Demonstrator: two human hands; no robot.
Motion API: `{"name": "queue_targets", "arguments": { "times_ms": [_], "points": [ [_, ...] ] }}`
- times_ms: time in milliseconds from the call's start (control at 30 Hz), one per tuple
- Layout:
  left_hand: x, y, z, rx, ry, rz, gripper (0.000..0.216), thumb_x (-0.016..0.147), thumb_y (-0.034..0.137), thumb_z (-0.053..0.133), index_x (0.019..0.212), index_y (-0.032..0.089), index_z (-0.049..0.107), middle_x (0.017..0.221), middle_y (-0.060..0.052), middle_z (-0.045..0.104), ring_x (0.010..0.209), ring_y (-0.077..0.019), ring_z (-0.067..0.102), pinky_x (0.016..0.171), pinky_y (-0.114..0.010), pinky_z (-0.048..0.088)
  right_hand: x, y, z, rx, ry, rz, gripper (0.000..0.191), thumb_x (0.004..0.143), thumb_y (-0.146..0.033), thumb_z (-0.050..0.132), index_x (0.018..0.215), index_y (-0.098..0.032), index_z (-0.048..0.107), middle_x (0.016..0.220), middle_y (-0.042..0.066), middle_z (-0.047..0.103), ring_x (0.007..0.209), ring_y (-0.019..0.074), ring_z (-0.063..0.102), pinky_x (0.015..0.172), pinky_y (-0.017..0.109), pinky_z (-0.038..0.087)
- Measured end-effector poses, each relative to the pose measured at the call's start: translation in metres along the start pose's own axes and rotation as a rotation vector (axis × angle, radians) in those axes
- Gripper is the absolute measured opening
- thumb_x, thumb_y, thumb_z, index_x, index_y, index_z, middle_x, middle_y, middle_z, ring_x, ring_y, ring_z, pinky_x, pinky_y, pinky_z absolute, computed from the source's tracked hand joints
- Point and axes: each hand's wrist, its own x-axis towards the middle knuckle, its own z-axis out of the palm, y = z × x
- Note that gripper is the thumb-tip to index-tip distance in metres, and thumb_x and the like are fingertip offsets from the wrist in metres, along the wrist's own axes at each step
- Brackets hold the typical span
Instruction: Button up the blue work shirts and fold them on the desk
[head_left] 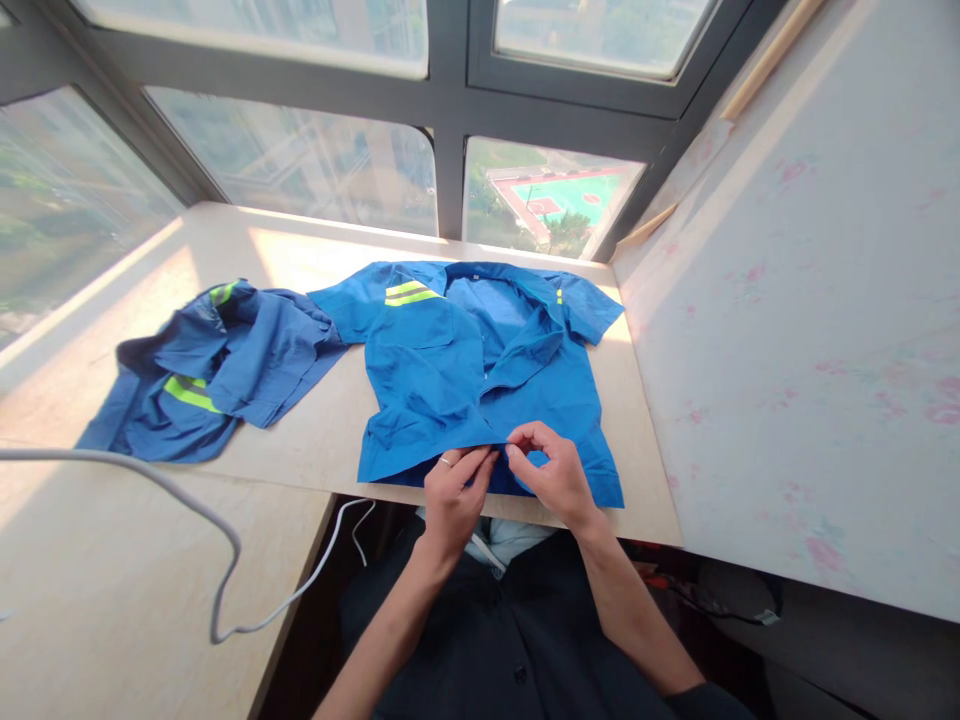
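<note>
A blue short-sleeved work shirt [427,370] with yellow-and-grey reflective strips lies spread out, its collar toward the window and its front partly open. At the middle of its near hem, my left hand [456,490] is closed on the edge of the cloth, a ring on one finger. Just to the right, my right hand [551,470] pinches the same hem between thumb and forefinger. The hem is slightly lifted there, and the darker inside of the shirt shows below it. Whatever small part lies between the fingertips is hidden.
Left of the shirt lies a crumpled blue garment [255,350] with yellow strips. A grey cable [217,560] loops over the wooden tabletop [135,570] at the lower left. A flowered wall [795,330] bounds the right side, and a window frame [450,110] stands behind.
</note>
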Motion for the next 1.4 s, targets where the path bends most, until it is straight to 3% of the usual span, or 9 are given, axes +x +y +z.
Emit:
{"name": "queue_targets", "arguments": {
  "times_ms": [200,333,567,767,900,1033,1200,1300,1400],
  "points": [
    [0.006,0.004,-0.007,0.103,-0.096,0.065,0.017,0.083,0.032,0.068,0.094,0.026,0.079,0.095,-0.009,0.075,0.087,-0.0239,0.068,0.088,-0.033,0.05,0.0,0.001,-0.004,0.009,-0.033,0.021,0.012,0.084,-0.029,0.059,0.087,-0.019,0.066,0.077,0.002,0.07,0.068,0.0153,0.064,0.067,0.026,0.053],
    [0.008,0.004,-0.008,0.212,-0.131,0.128,0.018,0.083,0.029,0.065,0.095,0.025,0.078,0.091,-0.009,0.075,0.08,-0.022,0.067,0.081,-0.031,0.049,0.001,0.003,-0.006,0.052,-0.041,0.067,0.014,0.084,-0.031,0.06,0.087,-0.018,0.067,0.076,0.002,0.07,0.067,0.0149,0.063,0.064,0.025,0.052],
    [0.008,0.002,-0.003,0.205,-0.03,0.088,0.011,0.077,0.028,0.066,0.081,0.021,0.073,0.074,-0.005,0.07,0.062,-0.0159,0.059,0.065,-0.027,0.048,0.0,0.008,-0.003,0.125,-0.033,0.102,0.018,0.083,-0.034,0.063,0.088,-0.018,0.068,0.079,0.003,0.07,0.069,0.0147,0.063,0.066,0.025,0.052],
    [0.002,0.0,0.008,-0.15,0.044,-0.214,0.013,0.074,0.03,0.067,0.077,0.018,0.066,0.07,-0.003,0.068,0.061,-0.0148,0.061,0.059,-0.026,0.051,-0.003,0.004,0.005,0.096,0.025,0.07,0.015,0.085,-0.033,0.063,0.086,-0.019,0.066,0.08,0.004,0.07,0.071,0.0157,0.063,0.067,0.027,0.053],
    [-0.001,-0.002,0.008,-0.436,0.033,-0.453,0.019,0.07,0.031,0.069,0.08,0.016,0.064,0.069,-0.001,0.067,0.058,-0.0135,0.061,0.058,-0.026,0.051,-0.004,0.002,0.007,0.079,-0.071,-0.022,0.016,0.084,-0.036,0.067,0.087,-0.02,0.066,0.082,0.004,0.07,0.076,0.0173,0.064,0.073,0.03,0.053],
    [-0.006,-0.005,-0.003,-0.745,-0.015,-0.676,0.014,0.067,0.027,0.068,0.074,0.016,0.061,0.07,0.0,0.065,0.062,-0.0135,0.062,0.065,-0.028,0.053,-0.005,0.005,0.007,0.077,-0.183,-0.056,0.021,0.083,-0.039,0.069,0.09,-0.02,0.066,0.087,0.004,0.07,0.081,0.0173,0.064,0.076,0.029,0.053],
    [-0.02,-0.016,-0.026,-1.106,-0.075,-1.006,0.023,0.079,0.034,0.059,0.089,0.014,0.063,0.085,-0.008,0.067,0.077,-0.0201,0.067,0.071,-0.035,0.057,-0.013,0.019,0.005,0.005,-0.225,-0.026,0.015,0.088,-0.034,0.063,0.09,-0.02,0.066,0.086,0.003,0.07,0.079,0.0161,0.064,0.076,0.028,0.052],
    [-0.027,-0.027,-0.039,-1.151,0.073,-1.143,0.019,0.087,0.03,0.052,0.092,0.015,0.061,0.085,-0.008,0.066,0.079,-0.0192,0.068,0.073,-0.033,0.058,-0.019,0.034,0.0,-0.04,-0.25,0.008,0.015,0.09,-0.032,0.058,0.093,-0.02,0.067,0.088,0.004,0.071,0.081,0.0168,0.065,0.077,0.03,0.053],
    [-0.028,-0.038,-0.052,-1.086,0.286,-1.174,0.014,0.09,0.025,0.05,0.093,0.016,0.06,0.091,-0.008,0.067,0.081,-0.0174,0.069,0.072,-0.031,0.059,-0.021,0.057,-0.011,-0.146,-0.182,0.007,0.02,0.089,-0.032,0.058,0.102,-0.02,0.067,0.1,0.007,0.071,0.093,0.0204,0.066,0.087,0.037,0.053]
  ]
}}
